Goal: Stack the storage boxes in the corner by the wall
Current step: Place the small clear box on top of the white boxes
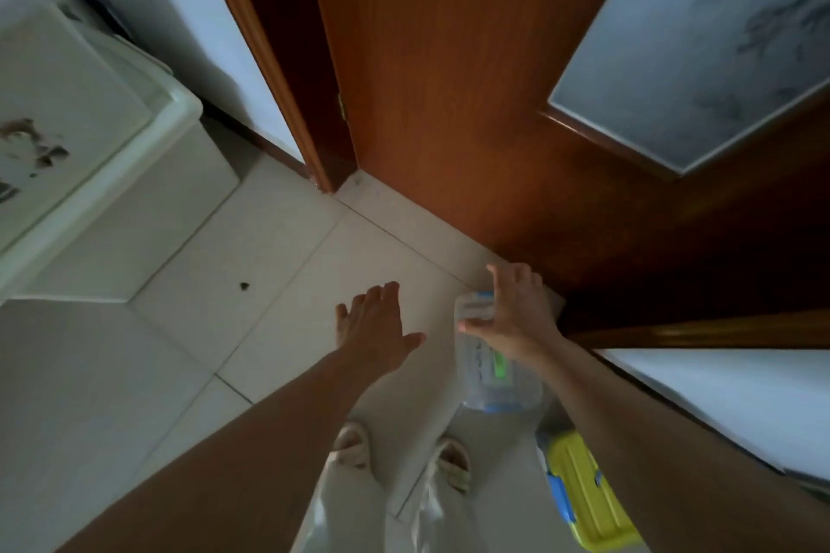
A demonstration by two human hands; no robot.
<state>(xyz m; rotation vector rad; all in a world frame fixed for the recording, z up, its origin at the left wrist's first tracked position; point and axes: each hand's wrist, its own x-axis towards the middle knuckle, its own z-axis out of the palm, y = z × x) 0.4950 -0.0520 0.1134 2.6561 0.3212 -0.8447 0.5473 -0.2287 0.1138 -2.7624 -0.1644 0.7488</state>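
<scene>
Right hand (516, 314) holds clear box (494, 377); left hand (377, 328) spread above floor (269, 265).

The floor (278, 247) is laid with pale square tiles, their joints running slantwise towards the corner where the wooden door (449, 81) meets its frame. A white cabinet (134, 216) stands on it at the left edge. A small dark speck (244, 285) lies on a tile near the cabinet's foot. By the right edge, along the door and wall, sit a clear storage box (494, 377) with blue clips and, nearer, a yellow-lidded box (584, 489). Two slippered feet (451, 460) stand between.
</scene>
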